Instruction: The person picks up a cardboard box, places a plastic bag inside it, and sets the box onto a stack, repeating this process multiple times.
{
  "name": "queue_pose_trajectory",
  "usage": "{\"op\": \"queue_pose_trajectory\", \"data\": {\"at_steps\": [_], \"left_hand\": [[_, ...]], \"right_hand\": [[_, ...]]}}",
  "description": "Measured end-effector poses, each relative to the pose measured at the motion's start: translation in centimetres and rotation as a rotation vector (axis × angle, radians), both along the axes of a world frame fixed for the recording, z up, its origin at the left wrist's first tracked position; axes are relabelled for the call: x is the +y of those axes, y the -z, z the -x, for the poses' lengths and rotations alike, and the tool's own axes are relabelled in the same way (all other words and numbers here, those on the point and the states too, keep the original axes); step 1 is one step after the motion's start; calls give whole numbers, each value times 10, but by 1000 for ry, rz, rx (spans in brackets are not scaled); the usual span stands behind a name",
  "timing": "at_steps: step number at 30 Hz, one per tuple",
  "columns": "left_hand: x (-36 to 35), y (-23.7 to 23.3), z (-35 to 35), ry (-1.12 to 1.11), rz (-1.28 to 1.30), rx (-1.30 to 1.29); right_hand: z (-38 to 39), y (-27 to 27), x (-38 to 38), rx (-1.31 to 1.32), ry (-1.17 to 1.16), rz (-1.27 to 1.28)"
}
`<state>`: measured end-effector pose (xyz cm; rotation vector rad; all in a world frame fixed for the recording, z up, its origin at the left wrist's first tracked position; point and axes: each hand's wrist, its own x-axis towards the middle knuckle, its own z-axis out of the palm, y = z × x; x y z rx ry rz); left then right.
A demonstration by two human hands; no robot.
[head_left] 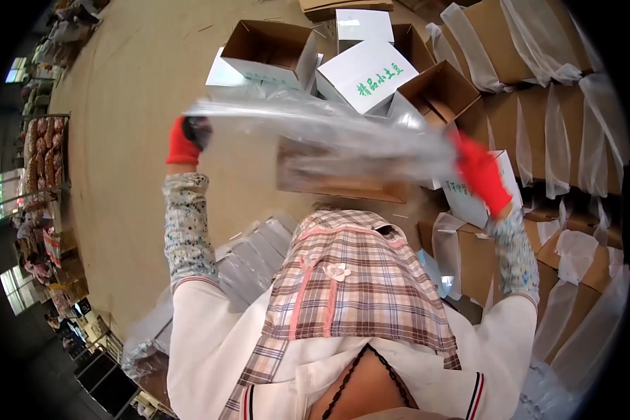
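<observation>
A clear plastic sheet or bag [315,129] is stretched between my hands, blurred by motion. My left hand [191,137], in a red glove with a dark palm, grips its left end. At the right end, my right hand [474,168] in a red glove is closed on the plastic, its fingers smeared. Beneath the plastic, in front of my apron, an open brown cardboard box [371,190] is partly hidden.
White cartons with green writing [378,77] and open boxes [269,49] stand ahead. Plastic-lined cardboard boxes [546,126] are stacked at the right. Folded plastic [252,255] lies by my left side. Racks with red sacks [43,150] stand far left.
</observation>
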<state>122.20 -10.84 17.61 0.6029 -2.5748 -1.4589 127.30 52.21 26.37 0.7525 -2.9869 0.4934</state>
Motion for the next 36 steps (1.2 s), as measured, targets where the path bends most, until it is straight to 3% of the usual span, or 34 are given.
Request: {"op": "queue_pose_trajectory", "data": {"at_steps": [2, 4, 5, 6, 7, 8, 9, 10, 11, 13, 14, 15, 17, 19, 20, 21, 22, 23, 24, 25, 26, 28, 29, 31, 32, 33, 34, 36], "left_hand": [[12, -50, -14, -201, -44, 416], [37, -61, -58, -198, 111, 671], [42, -43, -74, -128, 310, 621], [57, -13, -83, 37, 657, 399], [46, 22, -114, 419, 578, -103], [66, 39, -130, 323, -49, -421], [107, 32, -135, 352, -2, -494], [130, 39, -144, 492, -93, -550], [153, 43, -154, 606, -303, -585], [207, 19, -134, 901, -247, -717], [227, 14, -121, 989, -227, -848], [233, 26, -118, 990, -230, -859], [239, 54, -113, 840, -131, -404], [203, 43, -83, 756, -340, -599], [162, 64, -90, 733, -465, -235], [138, 42, -74, 703, -271, -240], [111, 34, -74, 558, 56, -369], [70, 66, -89, 430, 351, -231], [45, 73, -91, 287, 669, -372], [29, 84, -91, 206, 919, -321], [23, 100, -88, 218, 915, -319], [22, 135, -70, -158, -495, -424], [28, 148, -44, -377, -1143, -388], [44, 146, 15, -244, -702, -448], [20, 183, 42, 109, -618, -440], [55, 176, 73, -167, -547, -365], [46, 205, 94, 47, -350, -396], [39, 255, 62, 137, 147, -777]], "right_hand": [[-6, 7, -6, -19, 121, 45], [-17, 8, -6, -43, 325, 134], [-39, 59, 14, -90, 228, -109], [-60, 110, 33, -119, 105, -331], [-82, 126, 49, -710, 54, -407], [-91, 130, 62, -731, -92, -465], [-83, 136, 50, -633, 145, -379], [-56, 99, -8, -425, 305, -339], [-44, 95, -46, -271, 371, 86], [-18, 122, -135, -519, 369, 460], [-7, 164, -165, -537, 323, 377], [-1, 232, -190, -526, 289, 149], [7, 332, -206, -626, 340, -34], [17, 366, -174, -794, 352, 96], [20, 367, -152, -873, 315, 235], [11, 366, -121, -899, 268, 427], [18, 281, -94, -797, 423, 745], [28, 219, -78, -770, 710, 845], [38, 157, -61, -692, 995, 975], [14, 184, 0, -498, 1086, 561], [-11, 206, 39, -514, 1034, 256], [-25, 243, 77, -597, 1039, 229], [-14, 255, 84, -595, 1145, 615], [12, 276, 93, -522, 1290, 1416], [40, 276, 80, -499, 1225, 1310], [68, 274, 66, -468, 1165, 1205], [78, 300, 69, -540, 1161, 1014], [49, 336, 69, -740, 1044, 624]]}}
